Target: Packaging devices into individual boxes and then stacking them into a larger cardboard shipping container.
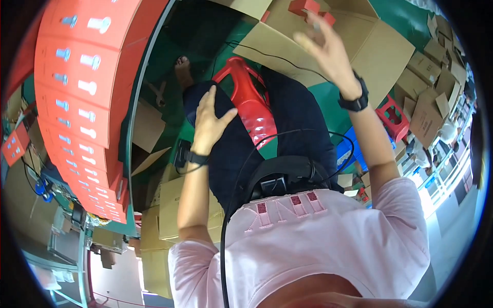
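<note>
My left hand (209, 122) lies by my left knee, its fingers stretched out and thumb apart, with nothing in it. Over a large open cardboard box (354, 43) at the upper right, my right hand (327, 54) reaches forward with fingers spread, slightly blurred. Just past its fingertips, small red boxes (302, 6) sit inside the carton; whether a fingertip touches one I cannot tell. To my left, a tall row of red boxes (97, 38) printed with pictures of bolts stands along a dark-edged table (139, 84).
A red plastic stool (251, 97) is between my legs. Black cable (280, 57) runs across the carton's flap. More cardboard boxes (177, 205) stand at my left side, and stacked cartons (426, 66) line the right. Another red stool (393, 118) is beyond my right forearm.
</note>
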A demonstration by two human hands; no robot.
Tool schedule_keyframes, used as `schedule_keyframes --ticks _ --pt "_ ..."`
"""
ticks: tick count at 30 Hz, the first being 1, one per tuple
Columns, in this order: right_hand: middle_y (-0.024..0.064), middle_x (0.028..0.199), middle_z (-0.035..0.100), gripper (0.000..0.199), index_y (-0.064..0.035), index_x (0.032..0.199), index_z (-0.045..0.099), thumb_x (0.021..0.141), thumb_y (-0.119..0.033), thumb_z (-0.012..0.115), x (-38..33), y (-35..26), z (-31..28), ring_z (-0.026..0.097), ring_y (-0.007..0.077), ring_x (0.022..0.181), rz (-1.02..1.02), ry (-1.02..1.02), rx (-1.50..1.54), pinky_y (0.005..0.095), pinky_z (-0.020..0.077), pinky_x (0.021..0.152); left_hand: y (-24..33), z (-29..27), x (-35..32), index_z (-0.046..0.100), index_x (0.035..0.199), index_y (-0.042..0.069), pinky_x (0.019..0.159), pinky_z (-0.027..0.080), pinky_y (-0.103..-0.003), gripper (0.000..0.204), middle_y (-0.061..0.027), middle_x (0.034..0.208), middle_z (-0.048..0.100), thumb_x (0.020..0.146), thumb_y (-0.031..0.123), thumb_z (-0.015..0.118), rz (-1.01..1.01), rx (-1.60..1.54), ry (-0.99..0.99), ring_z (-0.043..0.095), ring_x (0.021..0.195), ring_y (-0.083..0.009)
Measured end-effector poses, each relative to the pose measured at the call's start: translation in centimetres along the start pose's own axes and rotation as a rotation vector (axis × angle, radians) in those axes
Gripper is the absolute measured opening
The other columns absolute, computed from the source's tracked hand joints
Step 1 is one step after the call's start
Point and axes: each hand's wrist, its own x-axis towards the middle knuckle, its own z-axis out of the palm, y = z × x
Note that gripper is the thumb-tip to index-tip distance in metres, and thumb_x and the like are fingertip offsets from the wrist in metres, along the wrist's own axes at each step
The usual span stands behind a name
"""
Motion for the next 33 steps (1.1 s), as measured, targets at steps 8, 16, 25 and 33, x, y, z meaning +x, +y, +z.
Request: schedule_keyframes --ticks 8,16,25,33 --pt "0.0273 0.133 0.059 0.081 0.0024 0.147 0.043 0.087 -0.040 0.076 -18.0 15.1 -1.7 0.068 0.0267 0.104 0.610 -0.452 -0.140 0.0376 0.0529 0.092 -27.5 -7.1 -5.5 0.072 0.091 0.010 0.065 0.056 -0.042 0.030 -0.0186 0.087 0.071 0.097 0.019 0.045 -0.444 1.175 -0.140 0.069 0.076 -0.0335" --pt "0.0173 0.133 0.061 0.054 0.0004 0.141 0.051 0.095 -0.021 0.070 -14.6 7.6 0.7 0.067 0.0190 0.104 0.640 -0.279 0.448 0.0310 0.0524 0.090 -24.3 -12.9 -15.6 0.073 0.106 0.001 0.092 0.052 -0.049 0.044 -0.0304 0.119 0.066 0.090 0.042 0.067 -0.945 0.794 -0.319 0.063 0.115 -0.0440" --pt "0.0163 0.140 0.055 0.072 0.0044 0.151 0.033 0.096 -0.027 0.067 -3.4 13.2 -11.7 0.061 0.0277 0.120 0.637 0.558 0.732 0.0410 0.0504 0.098 17.2 2.5 10.0 0.062 0.123 -0.005 0.108 0.042 -0.036 0.027 -0.0165 0.128 0.064 0.098 0.004 0.062 0.336 -0.352 -0.110 0.060 0.121 -0.0241" --pt "0.0312 0.162 0.011 0.125 -0.0022 0.159 0.004 0.073 -0.039 0.087 12.5 33.9 -6.3 0.027 0.0447 0.147 0.794 0.025 -0.186 0.0550 0.0272 0.118 15.5 25.0 38.3 0.030 0.153 -0.003 0.114 0.039 -0.047 0.125 -0.0311 0.149 0.043 0.062 0.059 0.088 -0.075 0.439 -0.239 0.044 0.140 -0.0396"
